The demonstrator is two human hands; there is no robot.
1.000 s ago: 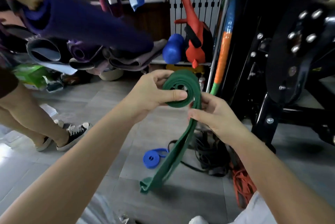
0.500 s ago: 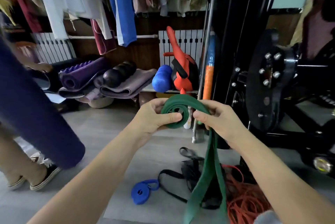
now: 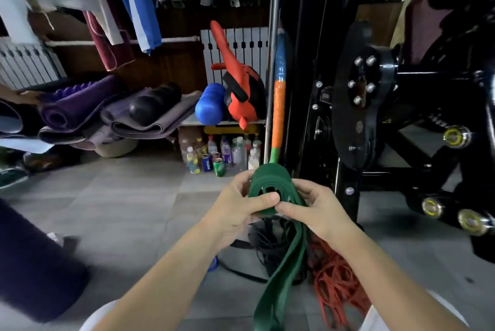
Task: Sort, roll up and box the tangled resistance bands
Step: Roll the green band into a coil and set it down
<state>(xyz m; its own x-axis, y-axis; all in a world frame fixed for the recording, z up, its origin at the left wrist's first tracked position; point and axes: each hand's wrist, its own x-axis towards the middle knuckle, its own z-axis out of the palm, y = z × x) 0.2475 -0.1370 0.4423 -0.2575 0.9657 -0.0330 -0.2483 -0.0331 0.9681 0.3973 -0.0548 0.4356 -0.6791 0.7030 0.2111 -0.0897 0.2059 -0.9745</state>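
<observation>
Both hands meet close together, each clamped on the green band [image 3: 270, 189]. The left hand [image 3: 235, 206] pinches the rolled coil with its thumb across the face. The right hand [image 3: 320, 210] curls round the coil's right side, where the loose tail leaves it. That tail hangs toward six o'clock and runs out of view.

On the floor just beyond lies a heap of black straps [image 3: 267, 243], with tangled orange bands [image 3: 336, 281] at its four o'clock and a sliver of blue band [image 3: 213, 263] at eight. Farther off, bottles [image 3: 222, 155] stand at twelve with a blue foam roller [image 3: 210, 104] above them. A black gym machine [image 3: 375, 105] fills two o'clock, and rolled mats [image 3: 77, 104] lie at ten.
</observation>
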